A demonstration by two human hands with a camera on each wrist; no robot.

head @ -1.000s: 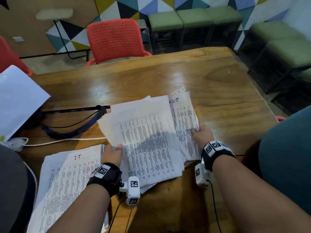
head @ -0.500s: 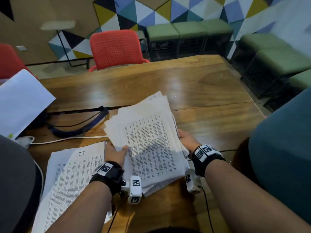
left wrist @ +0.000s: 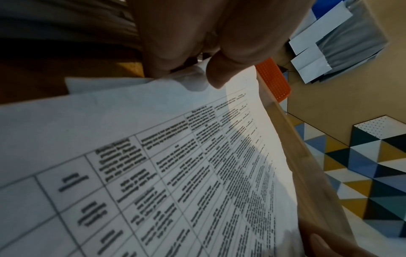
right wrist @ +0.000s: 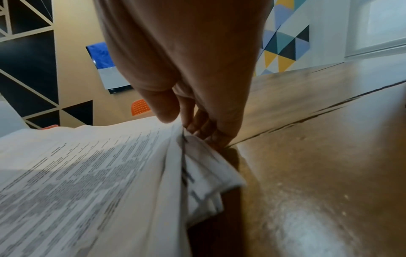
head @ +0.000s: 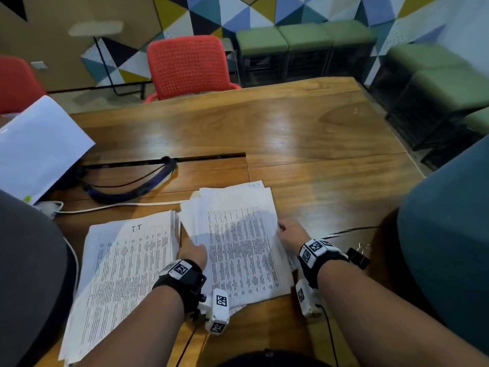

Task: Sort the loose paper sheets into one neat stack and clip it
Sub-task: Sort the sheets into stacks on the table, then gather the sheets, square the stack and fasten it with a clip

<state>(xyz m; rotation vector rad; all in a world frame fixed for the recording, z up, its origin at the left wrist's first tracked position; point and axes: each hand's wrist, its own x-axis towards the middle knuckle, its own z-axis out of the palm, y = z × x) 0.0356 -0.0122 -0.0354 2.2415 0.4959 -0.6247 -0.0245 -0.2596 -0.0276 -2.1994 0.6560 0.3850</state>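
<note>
A bundle of printed sheets [head: 238, 242] lies uneven on the wooden table [head: 304, 133], held from both sides. My left hand [head: 192, 252] grips its left edge, thumb on top [left wrist: 216, 73] and fingers under the sheets [left wrist: 153, 156]. My right hand [head: 291, 233] pinches the right edge, thumb on top [right wrist: 167, 111], fingers below against the table, with the sheets [right wrist: 87, 173] fanned and drooping at that edge. A second stack marked "I.T" [head: 121, 276] lies to the left. A black binder clip [head: 358, 256] rests on the table behind my right wrist.
A dark strap and white cable [head: 127, 192] lie beyond the stacks by a slot in the table. A white sheet [head: 34, 147] leans at far left. A teal chair back [head: 449, 234] stands close on the right, a red chair [head: 188, 67] across the table.
The spread sheets have been drawn together into one narrower bundle, shifted right. My right hand slid inward to the bundle's right edge; the binder clip has come into view.
</note>
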